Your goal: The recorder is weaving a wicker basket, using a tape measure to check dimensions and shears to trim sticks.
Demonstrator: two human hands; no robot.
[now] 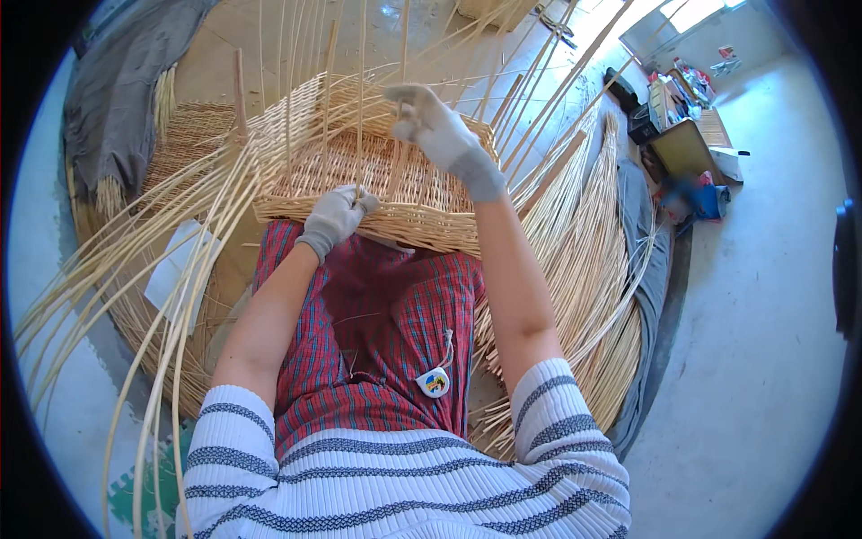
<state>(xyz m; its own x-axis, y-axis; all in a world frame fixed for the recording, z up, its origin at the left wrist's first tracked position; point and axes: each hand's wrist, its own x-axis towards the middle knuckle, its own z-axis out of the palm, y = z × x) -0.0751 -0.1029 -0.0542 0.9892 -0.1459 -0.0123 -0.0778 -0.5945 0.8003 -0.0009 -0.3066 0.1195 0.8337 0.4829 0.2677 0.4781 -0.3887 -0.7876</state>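
Fingers (364, 199) of the gloved left hand (337, 218) pinch an upright cane (361, 117) at the near wall of the half-woven basket (404, 193) on the lap, right hand (437, 126) gripping another cane above; base and lower walls look woven, tall uprights remain unwoven.

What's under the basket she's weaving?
The basket rests on a red plaid lap; its far side lies over another woven piece. What lies beneath its middle is hidden.

Matt woven wicker basket (395, 193); grey knit cloth gloves (334, 218).
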